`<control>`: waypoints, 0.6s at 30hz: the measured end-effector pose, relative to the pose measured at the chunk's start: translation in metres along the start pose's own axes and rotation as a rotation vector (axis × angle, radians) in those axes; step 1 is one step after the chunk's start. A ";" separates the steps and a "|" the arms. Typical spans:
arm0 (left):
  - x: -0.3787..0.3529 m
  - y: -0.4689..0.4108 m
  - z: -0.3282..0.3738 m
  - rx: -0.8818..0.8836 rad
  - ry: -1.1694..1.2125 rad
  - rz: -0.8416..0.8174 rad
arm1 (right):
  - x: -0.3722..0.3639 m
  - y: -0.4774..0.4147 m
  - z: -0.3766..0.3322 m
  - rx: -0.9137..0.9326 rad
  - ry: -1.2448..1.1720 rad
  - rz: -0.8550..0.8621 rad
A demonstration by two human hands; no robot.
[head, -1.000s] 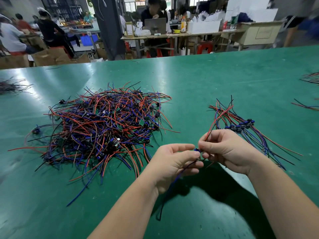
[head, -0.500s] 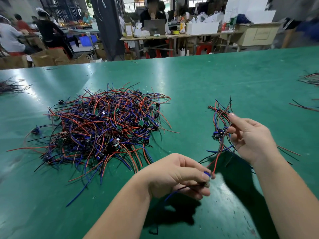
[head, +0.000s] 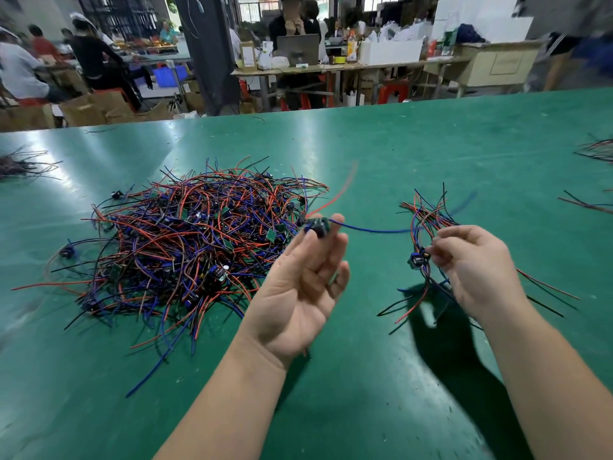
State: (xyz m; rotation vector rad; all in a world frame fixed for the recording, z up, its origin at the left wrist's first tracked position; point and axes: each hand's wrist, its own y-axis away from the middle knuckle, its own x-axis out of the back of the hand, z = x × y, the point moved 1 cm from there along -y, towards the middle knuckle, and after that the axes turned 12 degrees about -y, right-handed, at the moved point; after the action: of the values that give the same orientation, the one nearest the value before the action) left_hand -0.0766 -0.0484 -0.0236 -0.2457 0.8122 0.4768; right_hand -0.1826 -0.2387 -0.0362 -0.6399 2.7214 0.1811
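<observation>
My left hand is raised palm up above the green table and pinches a small wired component at its fingertips. A red and a blue wire trail from it, blurred. To the left lies a big tangled pile of red, blue and black wired components. My right hand hovers over a small bundle of the same wired parts on the right, with its fingers curled near a blue part at the bundle; whether it holds the part is unclear.
More loose wires lie at the table's far left and far right edge. Beyond the table stand workbenches with boxes, a laptop and seated people.
My left hand has risen and turned palm up with the component, its wires swinging upward. My right hand has let go of that wire and dropped toward the small bundle.
</observation>
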 end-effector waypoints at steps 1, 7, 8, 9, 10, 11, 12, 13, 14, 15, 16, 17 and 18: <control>0.001 -0.001 0.001 -0.030 -0.001 0.033 | -0.003 0.004 0.002 -0.009 0.085 -0.084; -0.004 0.000 -0.015 -0.055 -0.245 0.180 | -0.030 0.042 0.007 -0.205 -0.146 -0.636; -0.007 0.000 -0.019 -0.061 -0.301 0.198 | -0.033 0.045 0.007 -0.216 -0.215 -0.663; -0.008 0.000 -0.023 -0.070 -0.352 0.218 | -0.034 0.046 0.008 -0.218 -0.255 -0.673; -0.008 0.000 -0.026 -0.086 -0.400 0.244 | -0.034 0.047 0.009 -0.216 -0.284 -0.669; -0.010 0.000 -0.029 -0.111 -0.442 0.266 | -0.035 0.048 0.009 -0.215 -0.303 -0.652; -0.010 0.000 -0.030 -0.146 -0.468 0.283 | -0.034 0.047 0.009 -0.212 -0.315 -0.630; -0.011 0.000 -0.031 -0.190 -0.483 0.300 | -0.034 0.047 0.008 -0.213 -0.324 -0.611; -0.011 0.000 -0.032 -0.243 -0.493 0.313 | -0.034 0.046 0.007 -0.220 -0.337 -0.595; -0.010 0.000 -0.032 -0.302 -0.510 0.316 | -0.034 0.045 0.006 -0.230 -0.356 -0.573; -0.010 0.000 -0.032 -0.357 -0.538 0.307 | -0.034 0.044 0.004 -0.242 -0.378 -0.548; -0.010 0.000 -0.031 -0.405 -0.575 0.293 | -0.034 0.042 0.002 -0.255 -0.404 -0.524; -0.010 0.000 -0.030 -0.447 -0.620 0.281 | -0.033 0.040 0.001 -0.266 -0.433 -0.503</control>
State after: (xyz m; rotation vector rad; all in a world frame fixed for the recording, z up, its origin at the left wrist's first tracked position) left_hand -0.1019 -0.0637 -0.0362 -0.3720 0.1214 0.9433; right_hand -0.1725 -0.1896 -0.0232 -1.1804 2.0675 0.4937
